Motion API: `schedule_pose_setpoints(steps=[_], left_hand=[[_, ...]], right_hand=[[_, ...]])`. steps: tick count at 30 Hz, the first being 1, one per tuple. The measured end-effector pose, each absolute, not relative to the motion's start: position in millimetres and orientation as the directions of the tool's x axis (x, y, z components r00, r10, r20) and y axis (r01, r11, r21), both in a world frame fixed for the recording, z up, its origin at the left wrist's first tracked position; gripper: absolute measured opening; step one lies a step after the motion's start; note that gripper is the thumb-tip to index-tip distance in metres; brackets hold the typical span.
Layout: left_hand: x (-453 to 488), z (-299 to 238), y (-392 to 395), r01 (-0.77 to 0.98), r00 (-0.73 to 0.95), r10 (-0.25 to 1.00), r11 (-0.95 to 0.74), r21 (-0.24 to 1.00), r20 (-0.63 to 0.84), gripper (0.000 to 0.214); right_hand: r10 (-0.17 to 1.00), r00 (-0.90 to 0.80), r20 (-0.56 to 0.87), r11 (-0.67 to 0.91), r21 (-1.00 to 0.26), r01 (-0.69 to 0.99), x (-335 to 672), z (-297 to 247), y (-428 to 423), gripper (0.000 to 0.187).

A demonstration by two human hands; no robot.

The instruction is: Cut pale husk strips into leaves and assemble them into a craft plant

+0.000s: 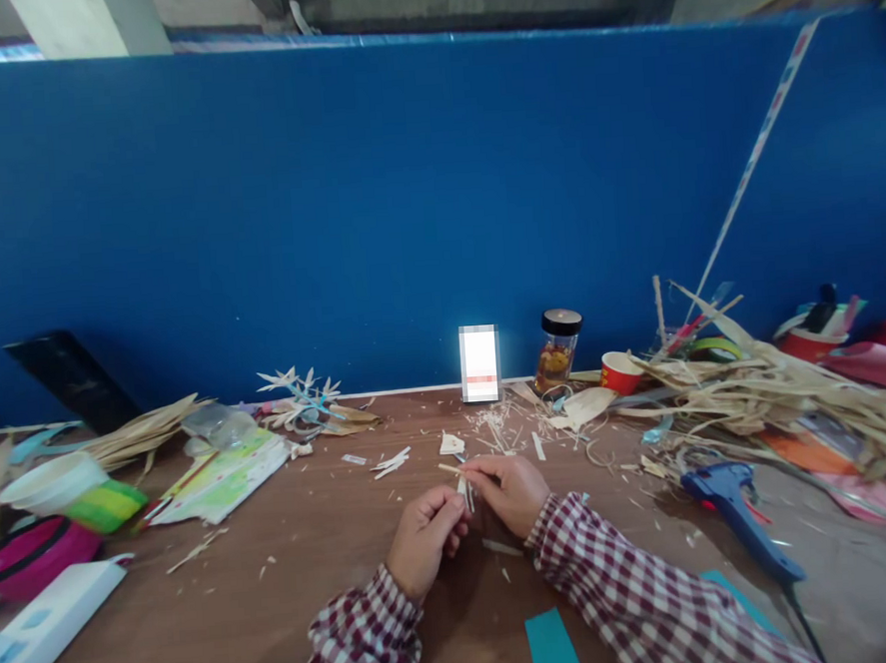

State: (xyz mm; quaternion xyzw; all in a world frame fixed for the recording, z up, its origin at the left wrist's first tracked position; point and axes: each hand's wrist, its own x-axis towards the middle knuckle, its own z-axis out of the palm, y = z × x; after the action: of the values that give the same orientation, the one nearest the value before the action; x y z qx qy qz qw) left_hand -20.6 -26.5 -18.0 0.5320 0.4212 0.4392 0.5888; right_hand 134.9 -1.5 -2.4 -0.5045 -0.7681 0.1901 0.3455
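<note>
1) Right hand: pinching short tan sticklike piece, presumably for fine control
2) Left hand: fingers bunched at narrow white strip, likely steadying; cannot tell if gripped
3) Both pieces: at the fingertips, over brown wood-look table
4) Blue plastic glue gun: rightward, apparently for easy reach

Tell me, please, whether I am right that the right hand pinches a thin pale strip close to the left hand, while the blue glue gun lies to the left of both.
The right hand does pinch a thin pale strip close to the left hand, but the side is wrong: the head view shows the blue glue gun lying to the right of both.
</note>
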Motion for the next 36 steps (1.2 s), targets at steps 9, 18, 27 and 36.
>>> schedule_pose_setpoints(steps=[9,18,27,36], left_hand=[[-21,-24,-20,-0.169,0.125,0.986,0.128,0.977,-0.108,0.029],[-24,-28,-16,-0.118,0.112,0.992,0.064,0.991,-0.051,0.029],[-24,-25,-19,-0.026,0.197,0.98,0.009,1.0,-0.004,0.025],[-24,-23,-23,0.045,0.224,0.974,0.014,0.999,-0.024,0.027]], right_hand=[[0.891,-0.137,0.434,0.393,-0.581,0.713,153,12,8,0.027],[0.853,-0.349,0.389,0.522,-0.594,0.613,126,18,-15,0.018],[0.909,-0.337,0.244,0.378,-0.823,0.424,127,4,-7,0.02],[0.851,-0.444,0.28,0.492,-0.722,0.486,130,10,-8,0.022]])
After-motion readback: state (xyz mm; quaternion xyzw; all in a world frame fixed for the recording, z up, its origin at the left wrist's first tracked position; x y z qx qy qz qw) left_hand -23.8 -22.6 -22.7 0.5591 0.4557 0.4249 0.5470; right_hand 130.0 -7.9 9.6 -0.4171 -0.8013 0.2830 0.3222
